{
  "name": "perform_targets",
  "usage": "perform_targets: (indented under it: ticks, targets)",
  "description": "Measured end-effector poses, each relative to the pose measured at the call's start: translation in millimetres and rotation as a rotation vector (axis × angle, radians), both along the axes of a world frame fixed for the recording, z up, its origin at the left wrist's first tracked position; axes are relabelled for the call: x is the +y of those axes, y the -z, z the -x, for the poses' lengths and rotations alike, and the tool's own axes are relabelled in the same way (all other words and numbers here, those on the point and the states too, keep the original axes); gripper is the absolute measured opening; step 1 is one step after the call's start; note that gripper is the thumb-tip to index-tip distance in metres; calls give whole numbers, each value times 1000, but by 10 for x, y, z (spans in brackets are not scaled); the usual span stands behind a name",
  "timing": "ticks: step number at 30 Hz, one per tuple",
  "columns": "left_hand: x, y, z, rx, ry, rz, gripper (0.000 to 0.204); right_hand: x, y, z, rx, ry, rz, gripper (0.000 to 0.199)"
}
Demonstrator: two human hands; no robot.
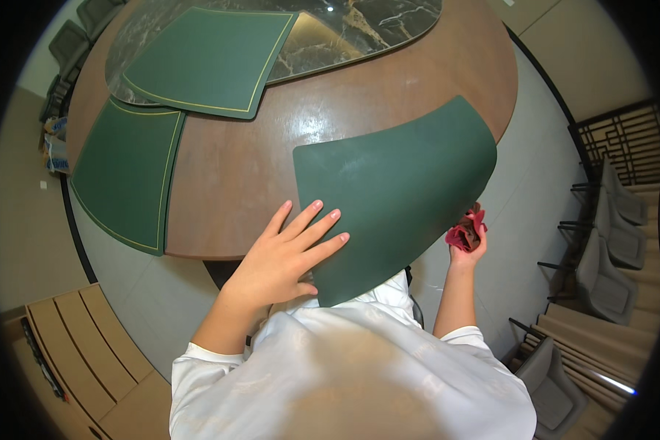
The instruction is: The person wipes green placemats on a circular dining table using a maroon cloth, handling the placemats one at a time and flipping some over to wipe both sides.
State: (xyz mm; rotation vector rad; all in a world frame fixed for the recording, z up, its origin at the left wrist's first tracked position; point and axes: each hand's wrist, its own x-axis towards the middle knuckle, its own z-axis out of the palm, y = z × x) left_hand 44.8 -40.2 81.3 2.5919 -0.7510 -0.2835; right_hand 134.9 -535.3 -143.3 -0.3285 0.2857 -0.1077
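Note:
A plain green placemat [392,187] lies at the near edge of the round wooden table, its right side curling up and its near corner reaching over my lap. My left hand [286,253] rests on the mat's left edge, fingers spread and stretched out. At the mat's right edge, my right hand [471,248] is closed round a crumpled dark red and brown cloth [467,229]. Part of that hand is hidden by the cloth, so I cannot tell whether it also touches the mat.
Two green placemats with gold border lines, one [205,62] overlapping a dark marbled turntable [389,26] and another [125,176] at left, lie on the wooden table [227,169]. Grey chairs [605,286] line the right side. A wooden cabinet [88,352] stands lower left.

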Motion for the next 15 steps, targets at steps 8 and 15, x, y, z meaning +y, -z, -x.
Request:
perform_targets:
  ticks: [8, 15]
  targets:
    - [-18, 84, 49, -110, -144, -8, 76, 60, -1234, -505, -290, 137, 545, 63]
    - [-70, 158, -46, -200, -314, 24, 62, 1043, -2139, -890, 45, 534, 1298, 34]
